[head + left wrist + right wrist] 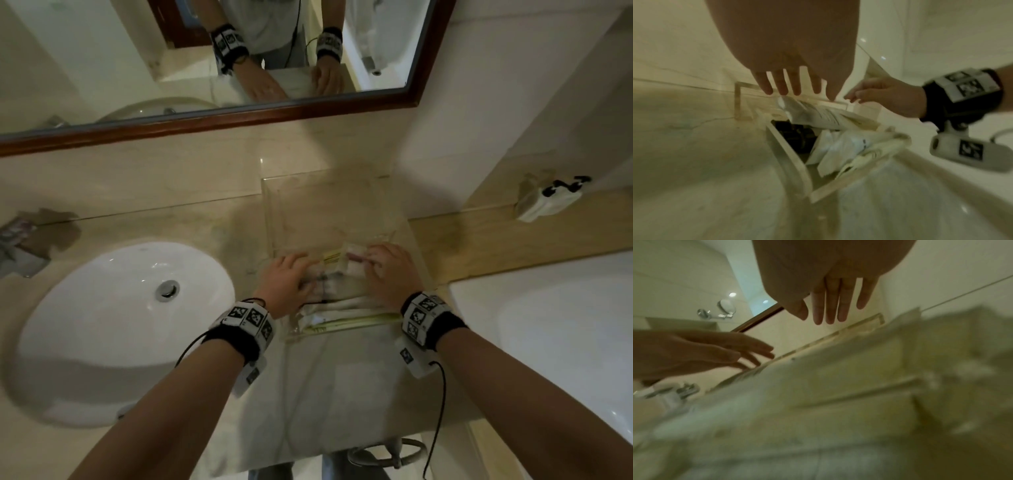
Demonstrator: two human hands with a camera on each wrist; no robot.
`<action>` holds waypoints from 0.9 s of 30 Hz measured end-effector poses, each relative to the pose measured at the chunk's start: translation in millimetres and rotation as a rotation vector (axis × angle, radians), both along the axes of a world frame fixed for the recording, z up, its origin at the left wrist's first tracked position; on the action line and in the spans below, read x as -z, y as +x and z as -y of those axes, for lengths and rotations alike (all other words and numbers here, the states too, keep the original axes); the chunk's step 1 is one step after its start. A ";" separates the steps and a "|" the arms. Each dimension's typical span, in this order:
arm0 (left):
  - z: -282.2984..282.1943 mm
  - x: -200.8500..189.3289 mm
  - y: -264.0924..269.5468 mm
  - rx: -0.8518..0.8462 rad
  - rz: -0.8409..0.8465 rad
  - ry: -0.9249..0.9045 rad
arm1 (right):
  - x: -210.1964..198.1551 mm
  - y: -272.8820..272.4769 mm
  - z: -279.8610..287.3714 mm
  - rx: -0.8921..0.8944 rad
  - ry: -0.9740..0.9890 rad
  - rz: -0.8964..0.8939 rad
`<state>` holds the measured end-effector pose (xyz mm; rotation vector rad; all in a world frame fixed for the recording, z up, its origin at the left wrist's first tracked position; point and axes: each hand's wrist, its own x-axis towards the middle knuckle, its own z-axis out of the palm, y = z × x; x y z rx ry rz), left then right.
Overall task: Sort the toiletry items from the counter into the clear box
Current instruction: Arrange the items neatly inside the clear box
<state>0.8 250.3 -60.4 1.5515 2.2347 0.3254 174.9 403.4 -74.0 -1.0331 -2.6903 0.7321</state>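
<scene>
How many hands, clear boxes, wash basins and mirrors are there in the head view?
Bare hands: 2 (left hand, right hand)
clear plastic box: 1
white oval wash basin: 1
wood-framed wall mirror: 1
Total: 5
The pale packets in the box overlap too much to count.

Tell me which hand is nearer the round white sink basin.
Left. The left hand rests on the packets at the clear box's sink-side edge; the right hand is at the box's far side from the white sink basin.
</scene>
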 end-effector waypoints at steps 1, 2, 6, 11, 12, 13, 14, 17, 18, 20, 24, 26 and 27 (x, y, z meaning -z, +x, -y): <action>2.8 -1.2 -2.8 -0.106 0.054 0.089 | -2.6 2.6 -3.4 0.062 -0.014 -0.062; 5.7 -5.2 -5.1 -0.244 0.130 0.169 | -6.4 6.4 -6.0 0.124 -0.039 -0.138; 21.2 -18.7 -14.6 -0.787 0.511 0.309 | -16.4 17.6 -12.6 0.374 -0.331 -0.300; 45.1 -24.1 -12.9 -1.241 0.821 0.455 | -16.3 10.3 0.3 0.502 -0.493 -0.316; 48.4 -26.2 -7.1 -1.290 0.850 0.461 | -20.0 7.7 6.4 0.500 -0.514 -0.295; 50.4 -28.7 -1.6 -1.304 0.877 0.473 | -21.7 5.1 11.0 0.496 -0.533 -0.271; 51.2 -30.9 4.9 -1.290 0.877 0.456 | -23.4 3.6 15.1 0.483 -0.547 -0.251; 44.7 -33.2 20.1 -1.201 0.808 0.395 | -23.3 -1.4 25.8 0.506 -0.581 -0.213; 41.6 -30.9 23.8 -1.167 0.827 0.361 | -18.5 -2.4 28.8 0.524 -0.586 -0.202; 35.8 -23.1 31.3 -1.085 0.856 0.249 | -12.1 -0.9 36.1 0.530 -0.534 -0.166; 24.8 -10.6 46.5 -0.746 0.587 -0.017 | -3.3 7.0 40.9 0.538 -0.409 -0.133; 19.4 -4.5 53.1 -0.578 0.417 -0.113 | -0.8 16.9 36.5 0.574 -0.376 -0.139; 15.8 -2.6 53.9 -0.522 0.366 -0.130 | -1.0 22.0 32.8 0.600 -0.357 -0.180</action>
